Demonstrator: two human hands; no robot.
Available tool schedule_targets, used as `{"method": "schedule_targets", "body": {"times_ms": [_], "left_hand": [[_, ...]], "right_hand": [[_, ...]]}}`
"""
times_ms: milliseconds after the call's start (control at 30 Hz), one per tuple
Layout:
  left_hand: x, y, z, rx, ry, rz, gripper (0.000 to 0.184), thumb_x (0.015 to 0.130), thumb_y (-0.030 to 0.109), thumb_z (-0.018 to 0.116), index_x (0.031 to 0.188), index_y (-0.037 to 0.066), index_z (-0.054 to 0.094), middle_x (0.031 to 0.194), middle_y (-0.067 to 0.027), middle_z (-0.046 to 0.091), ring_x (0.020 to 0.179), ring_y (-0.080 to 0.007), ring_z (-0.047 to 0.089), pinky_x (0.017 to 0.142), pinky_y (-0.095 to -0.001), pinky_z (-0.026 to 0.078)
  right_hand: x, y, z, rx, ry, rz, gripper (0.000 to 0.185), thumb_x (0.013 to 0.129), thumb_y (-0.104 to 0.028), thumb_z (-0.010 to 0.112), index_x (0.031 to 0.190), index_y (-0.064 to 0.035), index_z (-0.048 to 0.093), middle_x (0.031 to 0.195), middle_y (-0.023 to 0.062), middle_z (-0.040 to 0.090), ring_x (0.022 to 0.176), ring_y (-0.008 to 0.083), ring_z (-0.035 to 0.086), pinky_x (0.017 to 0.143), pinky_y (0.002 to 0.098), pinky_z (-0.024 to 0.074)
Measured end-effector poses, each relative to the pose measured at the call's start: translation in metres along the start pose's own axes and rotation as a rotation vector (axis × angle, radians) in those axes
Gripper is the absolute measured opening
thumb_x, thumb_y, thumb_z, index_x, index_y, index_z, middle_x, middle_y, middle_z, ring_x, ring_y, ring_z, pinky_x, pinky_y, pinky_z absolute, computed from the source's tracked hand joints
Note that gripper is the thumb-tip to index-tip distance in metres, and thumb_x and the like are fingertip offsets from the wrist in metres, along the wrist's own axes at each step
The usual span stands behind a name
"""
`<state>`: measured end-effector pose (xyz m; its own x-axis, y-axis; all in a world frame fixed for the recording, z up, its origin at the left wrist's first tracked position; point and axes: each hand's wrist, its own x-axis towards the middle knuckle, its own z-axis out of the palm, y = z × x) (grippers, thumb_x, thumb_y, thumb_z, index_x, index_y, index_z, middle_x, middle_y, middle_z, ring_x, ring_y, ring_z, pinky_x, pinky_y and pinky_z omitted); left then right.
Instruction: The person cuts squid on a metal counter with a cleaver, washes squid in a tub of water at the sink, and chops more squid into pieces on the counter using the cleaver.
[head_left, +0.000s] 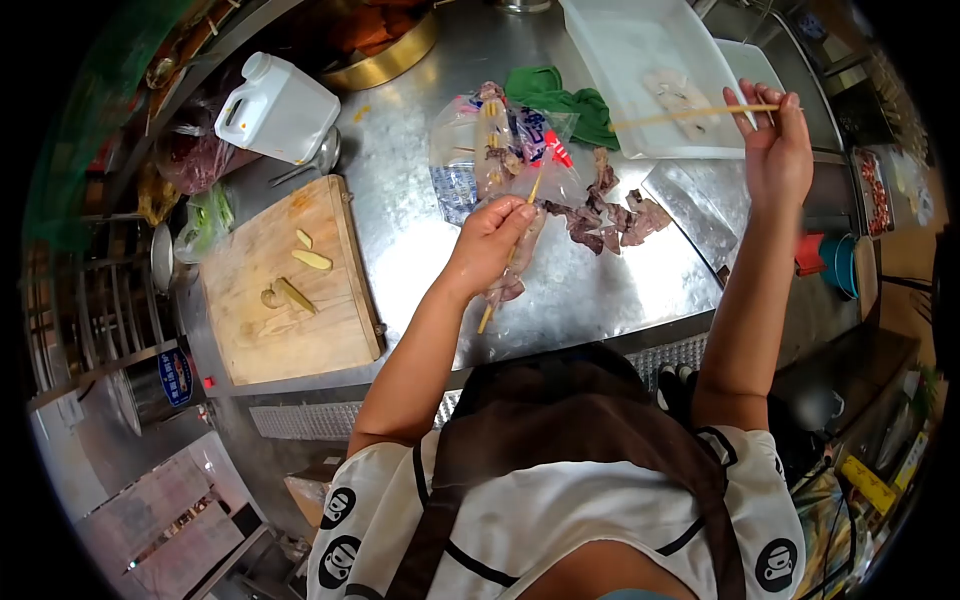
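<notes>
My left hand [488, 243] is closed around a bamboo skewer with a pale squid [522, 252] on it, over the steel table. The skewer's ends show above and below the fist. Raised at the right, my right hand [778, 158] pinches a second bamboo skewer [665, 118], which points left across the white tray [600, 70]. A pale, flat squid piece [668, 88] lies in that tray. Beyond my left hand, another skewered squid [491, 130] rests on a printed plastic bag [453, 165]. Purplish squid pieces [640, 220] lie on the steel between my hands.
A green cloth [585, 108] lies beside the tray. On the left are a wooden cutting board [240, 330] with yellowish slices [312, 259] and a white jug [290, 110]. A brass-coloured pan [385, 65] stands at the back. A clear plastic sheet [695, 205] lies at right.
</notes>
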<state>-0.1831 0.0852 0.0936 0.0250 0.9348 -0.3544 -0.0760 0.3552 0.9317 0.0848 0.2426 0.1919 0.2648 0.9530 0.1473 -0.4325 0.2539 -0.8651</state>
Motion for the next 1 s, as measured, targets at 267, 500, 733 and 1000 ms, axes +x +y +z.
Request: {"method": "schedule_targets", "body": {"times_ms": [267, 500, 733, 1000], "left_hand": [[-0.002, 0.034, 0.033, 0.057, -0.024, 0.087, 0.022, 0.098, 0.023, 0.053, 0.105, 0.005, 0.063, 0.072, 0.0047, 0.052, 0.065, -0.0035, 0.044, 0.061, -0.0201, 0.041], [0.005, 0.025, 0.049, 0.131, -0.123, 0.196, 0.024, 0.099, 0.025, 0.05, 0.103, 0.003, 0.059, 0.076, 0.0028, 0.053, 0.073, -0.0046, 0.049, 0.068, -0.0222, 0.043], [0.003, 0.032, 0.07, 0.008, -0.465, -0.166, 0.023, 0.1, 0.028, 0.05, 0.098, 0.006, 0.055, 0.078, 0.0039, 0.051, 0.074, -0.0044, 0.045, 0.068, -0.0209, 0.041], [0.03, 0.018, 0.086, 0.331, -0.313, 0.127, 0.028, 0.1, 0.028, 0.048, 0.099, 0.003, 0.06, 0.082, 0.0037, 0.057, 0.074, -0.0046, 0.047, 0.065, -0.0213, 0.04]], "right_hand": [[-0.103, 0.037, 0.044, -0.551, -0.637, 0.5, 0.017, 0.09, -0.023, 0.065, 0.09, -0.0071, 0.069, 0.07, -0.0051, 0.059, 0.055, 0.0016, 0.044, 0.047, 0.0183, 0.0339], [-0.113, 0.052, 0.026, -0.403, -0.415, 0.558, 0.012, 0.089, -0.014, 0.064, 0.086, -0.0023, 0.067, 0.07, -0.0009, 0.062, 0.053, 0.0039, 0.045, 0.048, 0.0199, 0.0353], [-0.069, 0.009, -0.009, -0.314, -0.08, 0.371, 0.019, 0.09, -0.018, 0.062, 0.086, 0.0007, 0.064, 0.054, -0.0061, 0.038, 0.047, 0.0037, 0.029, 0.045, 0.0217, 0.021], [-0.055, -0.039, -0.111, -0.07, 0.218, 0.207, 0.02, 0.094, -0.019, 0.058, 0.092, 0.0004, 0.061, 0.06, -0.0048, 0.038, 0.052, 0.0055, 0.029, 0.048, 0.0216, 0.0248]]}}
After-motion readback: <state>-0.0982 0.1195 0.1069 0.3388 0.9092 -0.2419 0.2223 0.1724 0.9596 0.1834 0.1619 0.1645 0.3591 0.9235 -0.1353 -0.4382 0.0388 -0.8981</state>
